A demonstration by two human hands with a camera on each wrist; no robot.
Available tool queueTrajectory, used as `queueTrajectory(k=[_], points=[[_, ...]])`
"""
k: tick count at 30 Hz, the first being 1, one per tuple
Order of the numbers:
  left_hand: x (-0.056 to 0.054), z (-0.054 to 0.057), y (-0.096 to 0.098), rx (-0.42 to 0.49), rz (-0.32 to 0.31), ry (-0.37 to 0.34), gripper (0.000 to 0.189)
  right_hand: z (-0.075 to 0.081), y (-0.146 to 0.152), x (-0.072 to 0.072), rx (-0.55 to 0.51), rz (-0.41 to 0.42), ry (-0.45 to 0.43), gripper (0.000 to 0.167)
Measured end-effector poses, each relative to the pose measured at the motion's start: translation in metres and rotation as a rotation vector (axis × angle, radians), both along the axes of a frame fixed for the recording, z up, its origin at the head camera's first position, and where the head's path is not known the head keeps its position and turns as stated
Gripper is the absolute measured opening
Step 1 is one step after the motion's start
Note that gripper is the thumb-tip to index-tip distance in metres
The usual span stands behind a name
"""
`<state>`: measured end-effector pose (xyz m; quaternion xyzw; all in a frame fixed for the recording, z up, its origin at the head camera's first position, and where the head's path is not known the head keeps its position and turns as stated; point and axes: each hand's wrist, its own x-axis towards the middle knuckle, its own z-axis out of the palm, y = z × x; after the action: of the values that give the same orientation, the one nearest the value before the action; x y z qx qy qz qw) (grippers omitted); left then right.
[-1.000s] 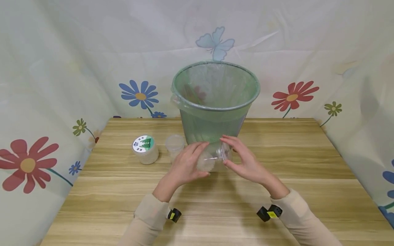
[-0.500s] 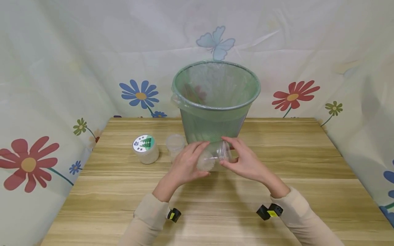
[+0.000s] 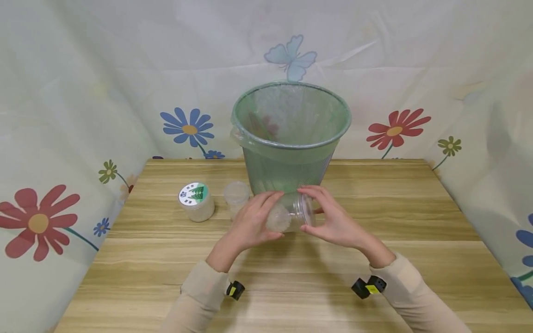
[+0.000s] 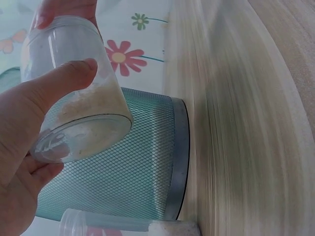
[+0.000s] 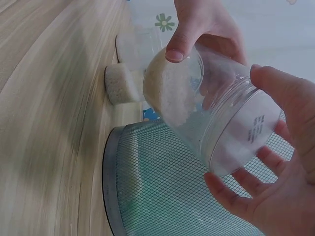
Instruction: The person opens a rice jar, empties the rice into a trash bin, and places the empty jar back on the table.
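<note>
A clear plastic jar [image 5: 194, 123] lies tipped on its side in the air between both hands, in front of the bin. Pale grains [image 4: 93, 103], like rice, have gathered toward its base. My left hand [image 3: 251, 222] grips the jar's body near the base, thumb along the side. At the other end is a clear lid [image 5: 248, 130] with small dark print, and my right hand [image 3: 335, 224] holds it by the edge between thumb and spread fingers. The lid sits on the jar's mouth.
A green mesh bin [image 3: 287, 169] with a thin liner stands behind the hands. To the left are a jar with a white and green label [image 3: 197, 203] and a plain clear jar [image 3: 236, 193], partly behind the left hand. Floral curtain surrounds the wooden table [image 3: 145, 259].
My right hand has shifted its fingers on the lid, closing in and then turning slightly, with the lid end tilting a little. My left hand stays about where it was.
</note>
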<state>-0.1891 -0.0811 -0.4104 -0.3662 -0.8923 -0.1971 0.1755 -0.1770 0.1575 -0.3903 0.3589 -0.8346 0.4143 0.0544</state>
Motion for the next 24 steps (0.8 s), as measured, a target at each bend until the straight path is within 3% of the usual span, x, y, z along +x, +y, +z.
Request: queueTrajectory(k=[17,24], points=[[0.0007,0.0009,-0.0015,0.014,0.009,-0.001,0.096,0.0003,-0.0017,0.0008,0.027,0.041,0.091,0.079],[0.0004,0.0008,-0.0019,0.037,0.003,0.025,0.096,0.0031,-0.0039,0.0015,0.038,-0.039,0.058,0.077]])
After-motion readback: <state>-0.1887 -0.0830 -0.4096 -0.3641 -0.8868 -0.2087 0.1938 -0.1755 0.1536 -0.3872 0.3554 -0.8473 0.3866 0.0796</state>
